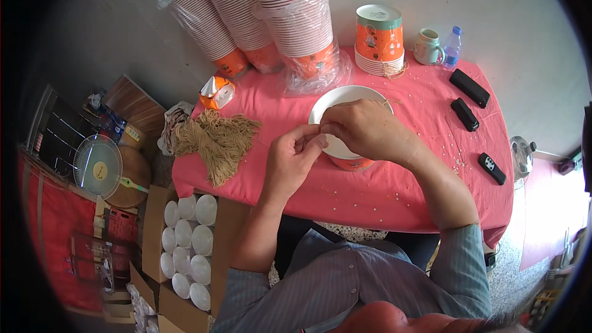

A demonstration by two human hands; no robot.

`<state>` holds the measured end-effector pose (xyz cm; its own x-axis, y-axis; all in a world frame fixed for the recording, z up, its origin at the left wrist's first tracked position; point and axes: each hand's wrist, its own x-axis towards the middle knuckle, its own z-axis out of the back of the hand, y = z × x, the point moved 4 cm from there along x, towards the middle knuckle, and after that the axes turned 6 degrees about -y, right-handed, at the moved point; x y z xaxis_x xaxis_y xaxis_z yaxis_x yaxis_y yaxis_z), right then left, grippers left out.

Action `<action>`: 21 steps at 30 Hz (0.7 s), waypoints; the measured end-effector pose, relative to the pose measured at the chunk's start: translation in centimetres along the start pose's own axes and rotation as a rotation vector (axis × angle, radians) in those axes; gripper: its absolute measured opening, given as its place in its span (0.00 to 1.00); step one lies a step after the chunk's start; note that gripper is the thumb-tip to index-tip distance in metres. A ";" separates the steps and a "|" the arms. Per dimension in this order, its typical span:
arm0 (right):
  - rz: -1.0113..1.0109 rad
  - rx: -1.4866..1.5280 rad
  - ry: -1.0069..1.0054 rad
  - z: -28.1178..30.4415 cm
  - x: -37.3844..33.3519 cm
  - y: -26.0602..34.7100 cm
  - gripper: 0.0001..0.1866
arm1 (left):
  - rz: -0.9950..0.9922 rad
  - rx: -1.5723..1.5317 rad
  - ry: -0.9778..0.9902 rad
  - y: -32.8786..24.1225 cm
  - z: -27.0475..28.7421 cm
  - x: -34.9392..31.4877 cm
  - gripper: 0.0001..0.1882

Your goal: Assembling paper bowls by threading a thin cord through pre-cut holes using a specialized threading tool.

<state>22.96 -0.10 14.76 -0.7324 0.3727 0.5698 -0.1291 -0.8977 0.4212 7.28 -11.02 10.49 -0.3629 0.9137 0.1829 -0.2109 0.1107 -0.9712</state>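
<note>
A white-lined orange paper bucket stands upright on the pink-covered table in front of me. Over its near rim, my left hand and my right hand meet, thumbs and fingers pinched together. What lies between the fingertips is too small and too covered to make out. A thin strand of tan string shows at the bucket's right rim. To the left lies a loose bundle of tan strings. Behind the bucket, a short stack of upturned orange buckets has some string at its base.
Tall plastic-wrapped bucket stacks lean at the back left, near an orange tissue pack. At right are a mug, a bottle, a remote and two black objects. A carton of clear plastic cups stands lower left.
</note>
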 end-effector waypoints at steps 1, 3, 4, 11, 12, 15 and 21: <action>-0.001 0.000 -0.001 0.0 0.0 0.1 0.07 | -0.013 0.003 0.004 -0.1 0.0 -0.1 0.11; -0.016 -0.010 0.003 -0.1 0.0 0.1 0.07 | -0.033 0.011 -0.016 0.2 -0.2 -0.1 0.11; -0.016 -0.010 0.003 -0.1 0.0 0.1 0.07 | -0.054 0.020 -0.037 0.2 -0.2 -0.1 0.11; -0.024 0.041 -0.048 0.1 0.2 -0.1 0.08 | -0.101 0.169 -0.090 -0.1 0.2 0.0 0.10; -0.011 0.086 -0.093 0.4 0.3 0.0 0.08 | -0.074 0.126 -0.082 0.1 0.4 0.1 0.10; -0.097 0.125 -0.101 1.2 0.6 -0.5 0.08 | -0.037 0.036 -0.096 0.1 0.3 0.1 0.11; -0.105 0.123 0.018 0.3 0.7 -1.0 0.07 | -0.034 -0.033 -0.115 0.2 0.4 0.1 0.11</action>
<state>22.84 1.14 14.95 -0.7313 0.4579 0.5055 -0.1238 -0.8180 0.5618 6.87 -11.05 10.36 -0.4579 0.8586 0.2305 -0.1955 0.1557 -0.9683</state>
